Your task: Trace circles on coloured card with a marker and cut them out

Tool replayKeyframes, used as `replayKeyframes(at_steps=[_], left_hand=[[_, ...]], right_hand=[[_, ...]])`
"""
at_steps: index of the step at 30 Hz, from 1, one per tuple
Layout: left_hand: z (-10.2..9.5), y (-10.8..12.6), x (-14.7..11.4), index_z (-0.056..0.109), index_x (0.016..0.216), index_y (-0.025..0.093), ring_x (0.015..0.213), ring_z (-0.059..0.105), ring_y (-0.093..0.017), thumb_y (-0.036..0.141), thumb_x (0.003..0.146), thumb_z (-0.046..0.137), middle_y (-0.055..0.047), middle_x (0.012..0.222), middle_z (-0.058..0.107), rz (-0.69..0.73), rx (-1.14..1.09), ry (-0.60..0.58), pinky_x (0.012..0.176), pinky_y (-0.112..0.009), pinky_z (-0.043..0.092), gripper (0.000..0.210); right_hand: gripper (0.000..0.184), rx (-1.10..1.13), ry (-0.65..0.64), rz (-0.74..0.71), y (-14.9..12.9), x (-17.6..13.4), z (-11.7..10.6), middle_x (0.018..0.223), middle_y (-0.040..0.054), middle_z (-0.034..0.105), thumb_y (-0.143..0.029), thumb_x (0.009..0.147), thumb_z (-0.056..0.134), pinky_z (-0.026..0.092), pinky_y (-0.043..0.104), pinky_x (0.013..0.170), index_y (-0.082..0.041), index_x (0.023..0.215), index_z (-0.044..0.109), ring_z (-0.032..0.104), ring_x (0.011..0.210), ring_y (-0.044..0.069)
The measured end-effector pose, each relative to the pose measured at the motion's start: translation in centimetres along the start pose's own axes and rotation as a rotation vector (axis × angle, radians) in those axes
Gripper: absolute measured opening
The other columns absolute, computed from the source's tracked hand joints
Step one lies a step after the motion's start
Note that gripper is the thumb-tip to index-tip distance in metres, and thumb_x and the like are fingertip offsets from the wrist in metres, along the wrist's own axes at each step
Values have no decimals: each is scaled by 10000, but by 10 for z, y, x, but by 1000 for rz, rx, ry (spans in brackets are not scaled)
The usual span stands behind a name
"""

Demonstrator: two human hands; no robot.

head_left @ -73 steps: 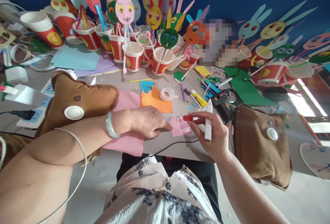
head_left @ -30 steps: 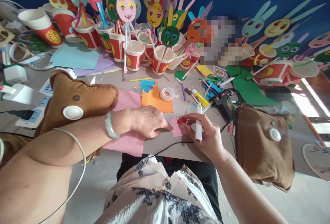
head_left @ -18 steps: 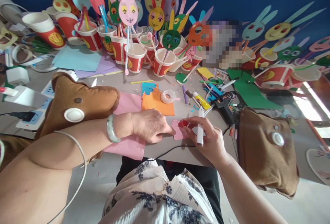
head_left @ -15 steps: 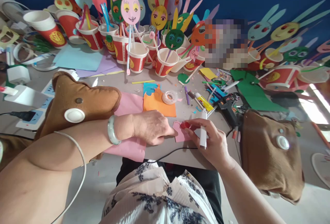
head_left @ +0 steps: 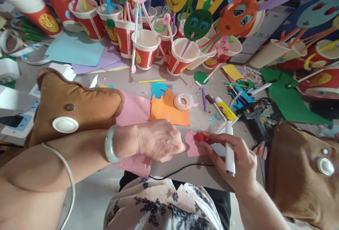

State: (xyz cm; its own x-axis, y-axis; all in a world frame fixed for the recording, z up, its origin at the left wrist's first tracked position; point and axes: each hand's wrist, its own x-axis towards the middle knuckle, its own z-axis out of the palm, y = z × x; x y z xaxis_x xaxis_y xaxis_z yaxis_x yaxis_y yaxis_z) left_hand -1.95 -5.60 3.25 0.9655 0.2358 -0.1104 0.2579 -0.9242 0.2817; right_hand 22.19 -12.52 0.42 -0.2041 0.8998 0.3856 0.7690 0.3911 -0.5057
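Observation:
A small piece of pink paper point(head_left: 194, 148) lies on the table, with a round outline drawn on it. My left hand point(head_left: 160, 140) reaches in from the left, its index finger stretched onto the paper's left edge and the other fingers curled. Between the thumb and fingertips of my right hand point(head_left: 234, 157) is a small red round piece point(head_left: 200, 137) that looks like a cap, over the paper's right side. A white marker point(head_left: 230, 152) is tucked between the fingers of that same hand, pointing toward me.
Orange paper point(head_left: 171, 111) and a tape roll point(head_left: 183, 101) lie beyond my hands. A glue gun point(head_left: 255, 117) and glue stick point(head_left: 225, 108) are at right. Brown cushions flank my arms, the left one point(head_left: 84, 99) close. Paper cups point(head_left: 182, 58) with paper-faced figures line the back.
The view has shifted closer and lower. My left finger stays at the paper's left edge, and my right hand still pinches the red round piece with the marker between its fingers.

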Motion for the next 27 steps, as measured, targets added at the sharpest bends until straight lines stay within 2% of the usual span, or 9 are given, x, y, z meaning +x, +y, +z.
replayKeyframes(at_steps=[4,6,9,12,19,23,27], left_hand=[[3,-1,0,727,982,167,503,493,-164,124,870,555,-11,535,556,23,-41,25,482,-321,333,210],[5,0,1,714,1110,178,500,502,-169,143,877,542,-5,552,565,25,-54,59,454,-318,309,292],[8,1,1,575,1404,201,458,475,-158,149,874,531,28,543,541,8,-34,141,433,-291,296,534],[11,3,3,422,1548,174,421,433,-143,122,891,492,52,511,491,-16,13,133,430,-265,299,662],[9,3,10,303,1610,177,553,572,-178,136,935,435,-12,664,639,-96,0,-19,490,-263,406,688],[6,4,10,347,1592,222,622,628,-197,162,948,459,-23,737,678,-148,-57,-9,531,-274,437,656],[4,4,9,303,1616,263,629,617,-175,163,939,485,-20,808,707,-176,-55,-11,537,-259,415,708]], right_hand=[[267,13,-4,14,4,-5,0,955,65,825,-331,916,745,658,407,665,-281,1135,601,807,803,281],[268,26,-13,42,5,-6,0,977,59,824,-337,921,740,661,424,681,-306,1140,589,807,818,286],[238,11,-17,53,5,-5,1,988,47,824,-335,934,721,659,425,671,-326,1126,580,805,811,284],[200,-8,-16,39,5,-4,0,961,45,826,-329,942,704,647,393,635,-312,1095,577,805,785,273],[202,28,-10,29,2,-1,0,909,38,817,-319,936,711,633,354,660,-293,1083,575,791,730,233],[240,62,-30,45,6,-2,0,916,51,810,-354,917,732,625,355,671,-273,1093,591,784,744,231],[373,149,-82,85,9,-6,-4,1051,87,797,-386,926,716,628,422,809,-263,1242,559,786,905,261]])
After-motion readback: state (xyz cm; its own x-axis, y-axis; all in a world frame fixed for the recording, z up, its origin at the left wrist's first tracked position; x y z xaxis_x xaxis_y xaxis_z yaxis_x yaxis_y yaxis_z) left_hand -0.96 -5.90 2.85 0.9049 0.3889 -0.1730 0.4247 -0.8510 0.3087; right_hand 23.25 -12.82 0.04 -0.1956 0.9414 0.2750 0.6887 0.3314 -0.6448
